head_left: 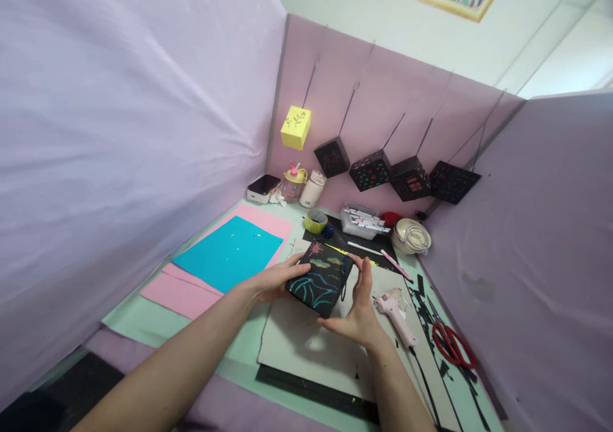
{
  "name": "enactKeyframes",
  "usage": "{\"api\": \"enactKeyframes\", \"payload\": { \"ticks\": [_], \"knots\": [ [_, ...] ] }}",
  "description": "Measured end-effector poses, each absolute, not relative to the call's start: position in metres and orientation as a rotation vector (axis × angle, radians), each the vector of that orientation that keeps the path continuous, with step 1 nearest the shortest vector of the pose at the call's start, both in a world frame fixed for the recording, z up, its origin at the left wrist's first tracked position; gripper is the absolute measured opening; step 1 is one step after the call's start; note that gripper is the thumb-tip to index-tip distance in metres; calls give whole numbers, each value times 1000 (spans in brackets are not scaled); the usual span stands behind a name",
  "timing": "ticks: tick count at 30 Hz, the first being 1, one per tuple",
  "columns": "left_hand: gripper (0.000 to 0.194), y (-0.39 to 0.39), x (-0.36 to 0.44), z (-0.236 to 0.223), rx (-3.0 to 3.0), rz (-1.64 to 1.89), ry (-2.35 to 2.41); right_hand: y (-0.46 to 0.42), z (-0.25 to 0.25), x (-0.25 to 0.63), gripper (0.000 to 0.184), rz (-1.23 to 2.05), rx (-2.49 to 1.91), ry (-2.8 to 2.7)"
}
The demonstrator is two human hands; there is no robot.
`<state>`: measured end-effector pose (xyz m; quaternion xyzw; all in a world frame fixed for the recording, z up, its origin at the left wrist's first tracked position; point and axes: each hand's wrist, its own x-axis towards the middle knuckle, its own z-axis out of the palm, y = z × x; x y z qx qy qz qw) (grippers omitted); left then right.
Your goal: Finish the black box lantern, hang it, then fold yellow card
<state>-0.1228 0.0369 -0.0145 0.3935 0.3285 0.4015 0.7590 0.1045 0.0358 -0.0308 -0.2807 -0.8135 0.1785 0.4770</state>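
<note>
Between both hands I hold a black paper box point(318, 282), tilted above the grey board point(306, 342). Its face carries a pink sun, yellowish clouds and blue-green wavy lines. My left hand point(282, 277) grips the box's left side, with the thumb on the drawn face. At the right and lower edges, my right hand point(357, 311) holds it between thumb and fingers. A dark cord hangs along the box's right side. A pink glue gun point(395, 317) lies on the board just right of my right hand.
Red-handled scissors point(453, 344) lie among black paper scraps at the right. Blue sheets point(230, 253) rest on pink ones at the left. Behind stand yellow tape point(316, 221), a box of pens point(361, 220) and a bottle point(313, 189). Black and yellow boxes point(295, 127) hang on the back wall.
</note>
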Motion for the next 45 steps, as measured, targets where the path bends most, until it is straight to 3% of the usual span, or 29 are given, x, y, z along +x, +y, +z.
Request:
{"api": "enactKeyframes", "payload": {
  "ticks": [14, 17, 21, 24, 32, 45],
  "knots": [
    [71, 39, -120, -12, 819, 1090, 664, 43, -32, 104, 133, 421, -713, -1932],
    [75, 41, -120, -10, 778, 1203, 646, 49, -34, 106, 106, 395, -760, -1782],
    [79, 42, -120, -10, 738, 1232, 661, 54, -33, 110, 40, 458, -910, -1551],
    [79, 42, -120, -9, 740, 1231, 665, 53, -30, 113, 24, 581, -964, -1501],
    [80, 39, -119, -4, 813, 1231, 749, 48, -27, 109, 22, 643, -997, -1459],
    [78, 42, -120, -6, 840, 1244, 716, 56, -20, 108, 35, 870, -867, -1294]
  ]
}}
